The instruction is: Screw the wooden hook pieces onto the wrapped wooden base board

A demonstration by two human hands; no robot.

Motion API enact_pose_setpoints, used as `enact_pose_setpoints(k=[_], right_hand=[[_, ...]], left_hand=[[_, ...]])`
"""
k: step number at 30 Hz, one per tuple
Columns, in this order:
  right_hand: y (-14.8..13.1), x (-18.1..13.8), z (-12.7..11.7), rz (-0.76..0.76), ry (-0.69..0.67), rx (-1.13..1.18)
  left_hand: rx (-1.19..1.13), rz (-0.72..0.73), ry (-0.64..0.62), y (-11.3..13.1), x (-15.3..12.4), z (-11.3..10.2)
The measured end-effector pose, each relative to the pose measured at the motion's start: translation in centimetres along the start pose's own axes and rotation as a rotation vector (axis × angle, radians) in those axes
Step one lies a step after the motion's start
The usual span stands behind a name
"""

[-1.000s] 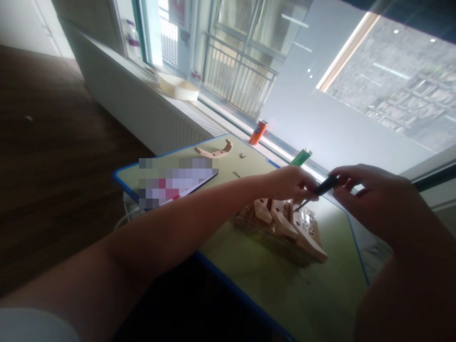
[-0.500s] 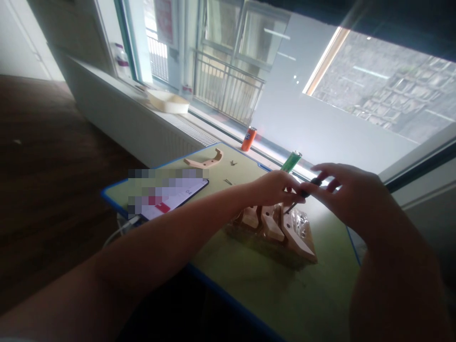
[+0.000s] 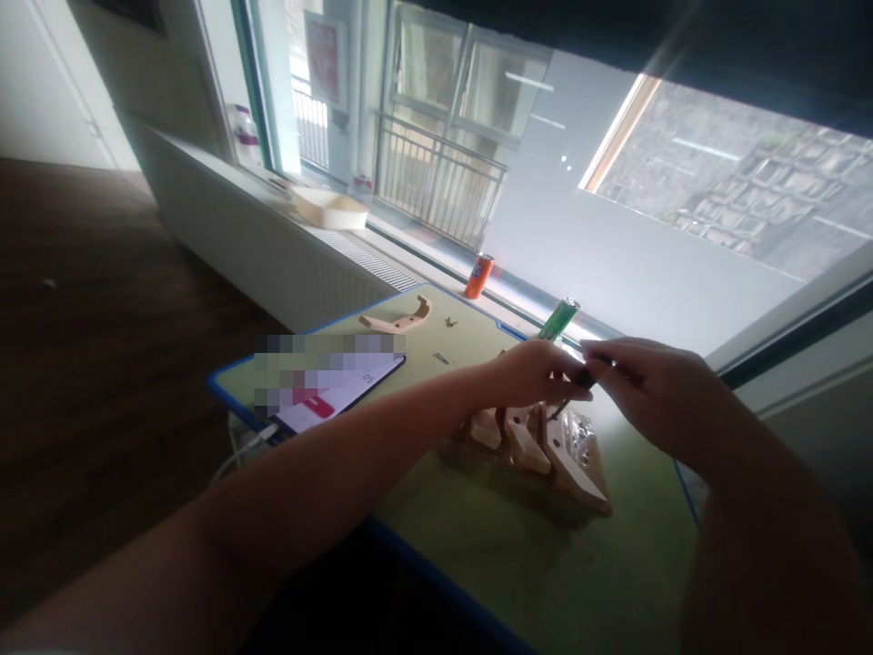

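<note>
Both my hands close on a dark-handled screwdriver [image 3: 562, 407], held tilted. My right hand [image 3: 645, 377] grips the upper handle between thumb and fingers. Lower on the same tool, my left hand [image 3: 546, 373] pinches it near the shaft. The tip meets a pale wooden hook [image 3: 576, 473] at its upper hole. That hook lies on a brown board [image 3: 600, 473] beside other wooden pieces [image 3: 526, 441], with clear plastic wrap around them. My left hand covers the far part of the board.
On the green table [image 3: 477, 555] lie a loose wooden hook [image 3: 402, 320], small screws [image 3: 450, 322] and a phone [image 3: 347, 387] with a white cable. An orange can [image 3: 479, 277] and a green can [image 3: 559, 318] stand near the window. A cream tray [image 3: 331, 209] sits on the sill.
My right fingers have closed in and turned around the screwdriver handle, where they were more spread. The whole view has shifted slightly; the wooden pieces stay in place.
</note>
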State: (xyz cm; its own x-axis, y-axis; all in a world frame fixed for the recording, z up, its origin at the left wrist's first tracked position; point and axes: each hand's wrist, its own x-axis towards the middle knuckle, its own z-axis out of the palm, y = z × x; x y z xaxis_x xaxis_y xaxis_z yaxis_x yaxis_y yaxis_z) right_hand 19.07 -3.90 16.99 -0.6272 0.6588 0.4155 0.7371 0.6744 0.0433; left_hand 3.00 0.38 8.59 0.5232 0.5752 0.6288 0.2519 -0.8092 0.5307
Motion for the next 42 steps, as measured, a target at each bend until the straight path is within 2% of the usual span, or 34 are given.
enact_pose_setpoints(k=[2,5,8,14,19,24,28,30,33,36,38,42], right_hand=[[0.3,-0.2,-0.3,-0.002,-0.005,-0.002],[0.5,-0.1,-0.2,0.094,-0.007,-0.129],[0.8,0.0,0.0,0.153,-0.007,-0.194],[1.7,-0.9,-1.0,0.114,-0.004,-0.014],[0.6,-0.3,-1.0,0.265,-0.065,-0.221],[0.0,0.1,0.2,0.219,-0.044,-0.227],[1.3,-0.3,0.4,0.103,0.031,0.017],[1.7,-0.3,0.5,0.038,0.028,0.064],[1.4,0.1,0.9,0.107,0.009,-0.133],[0.5,0.5,1.1,0.201,-0.009,-0.306],[0.1,0.3,1.0,0.203,0.001,-0.259],[0.4,-0.5,0.2,0.119,-0.047,0.035]], left_hand=[[0.015,0.007,-0.008,0.2,0.0,0.0],[0.015,-0.04,0.047,0.4,-0.2,-0.2],[-0.003,-0.045,0.033,0.1,-0.3,-0.3],[-0.062,0.037,-0.016,0.1,-0.2,-0.4],[-0.035,0.005,0.037,0.3,-0.3,-0.1],[0.045,0.005,0.035,-0.2,-0.3,0.0],[0.074,0.074,-0.062,-0.3,-0.2,-0.2],[0.11,0.058,-0.055,0.0,-0.2,-0.2],[0.089,-0.013,0.016,0.5,-0.4,0.0],[0.049,-0.029,0.03,0.6,-0.5,-0.1],[0.063,-0.022,0.014,0.5,-0.4,-0.2],[0.087,0.014,-0.083,0.4,-0.4,-0.6]])
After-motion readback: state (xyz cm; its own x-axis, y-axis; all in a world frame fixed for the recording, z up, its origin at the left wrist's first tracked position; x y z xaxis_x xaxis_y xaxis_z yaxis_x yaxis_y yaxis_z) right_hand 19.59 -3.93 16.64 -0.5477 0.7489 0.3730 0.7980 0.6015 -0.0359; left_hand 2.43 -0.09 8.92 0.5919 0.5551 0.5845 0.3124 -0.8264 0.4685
